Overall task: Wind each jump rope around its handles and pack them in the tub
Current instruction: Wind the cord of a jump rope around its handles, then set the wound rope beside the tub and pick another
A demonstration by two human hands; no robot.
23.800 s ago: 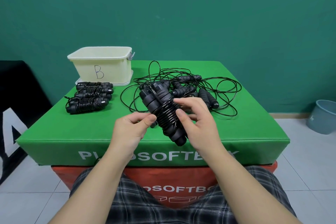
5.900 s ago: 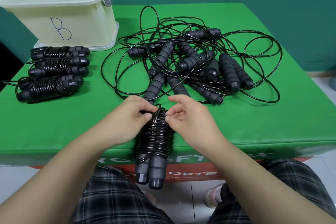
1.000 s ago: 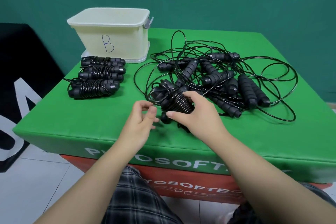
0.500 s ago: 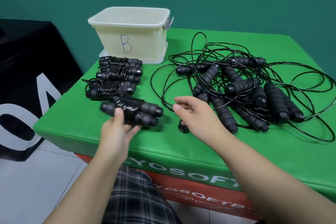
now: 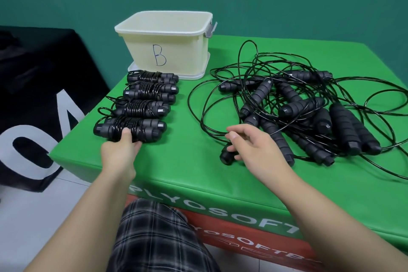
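A freshly wound black jump rope (image 5: 141,128) lies at the front of a row on the green box top. My left hand (image 5: 120,150) holds it, thumb on top and fingers against its near side. Three other wound ropes (image 5: 150,93) lie behind it, toward the cream tub (image 5: 183,55) marked "B". A tangle of loose ropes and foam handles (image 5: 298,106) covers the right half. My right hand (image 5: 251,146) hovers with relaxed fingers just over a loose handle end (image 5: 226,157), holding nothing.
The tub stands at the back left of the green foam box (image 5: 187,161), on its lid. A black banner (image 5: 33,106) stands to the left of the box. Loose cord loops reach the box's right edge.
My left hand has carried the wound rope left and back, into line with the row. My right hand has stayed over the loose handle. The camera has turned slightly left.
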